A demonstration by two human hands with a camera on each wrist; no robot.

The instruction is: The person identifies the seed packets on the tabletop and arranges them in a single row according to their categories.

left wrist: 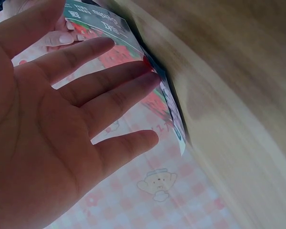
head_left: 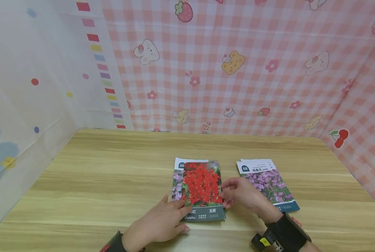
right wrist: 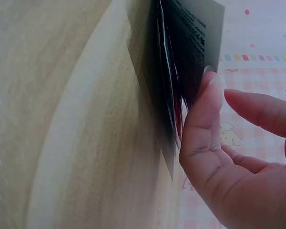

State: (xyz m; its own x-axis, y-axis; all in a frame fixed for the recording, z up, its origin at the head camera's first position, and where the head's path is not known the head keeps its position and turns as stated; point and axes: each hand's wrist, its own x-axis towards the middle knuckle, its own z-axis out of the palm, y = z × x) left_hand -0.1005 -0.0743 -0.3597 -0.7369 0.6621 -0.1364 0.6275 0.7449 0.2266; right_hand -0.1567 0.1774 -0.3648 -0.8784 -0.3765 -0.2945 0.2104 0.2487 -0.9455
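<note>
Head view: a wooden table (head_left: 96, 182) stands in front of a pink checked cloth (head_left: 237, 70) with little bears and strawberries on it. A white cloth with dots (head_left: 26, 87) hangs on the left side. In the middle of the table lies a red flower seed packet (head_left: 202, 185). It sits on top of another packet with purple flowers (head_left: 176, 185), which peeks out at its left edge. A second purple flower packet (head_left: 270, 183) lies flat just beside, to the right, apart from the pile.

The left hand (head_left: 162, 224) rests on the near left corner of the red flower seed packet, fingers straight and spread a little. In the left wrist view those fingers (left wrist: 109, 90) are flat against the packet's face.

The right hand (head_left: 245, 196) touches the right edge of the same packet. In the right wrist view its thumb (right wrist: 200, 119) presses the packet's edge, and the edge looks lifted a bit off the table, though the picture is blurry. The other fingers are loosely bent and not around anything I can make out.
</note>
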